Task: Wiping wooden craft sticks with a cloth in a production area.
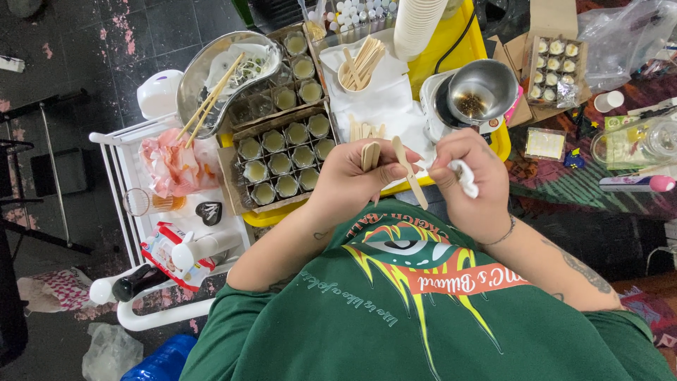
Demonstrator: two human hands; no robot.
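My left hand (352, 180) is closed on a small bundle of flat wooden sticks (371, 154), held upright in front of my green shirt. One longer stick (409, 171) slants between both hands. My right hand (471, 182) pinches a crumpled white tissue (465, 176) against that stick's upper part. Both hands hover above the near edge of a yellow tray (502, 144) covered partly by white paper (381, 106).
Cardboard boxes of small filled glass cups (285, 164) sit on the tray's left. A steel bowl with chopsticks (218, 77), a cup of wooden sticks (360, 67), a metal pot on a white heater (481, 95), stacked paper cups (417, 25) and a white side rack with bottles (169, 261) surround them.
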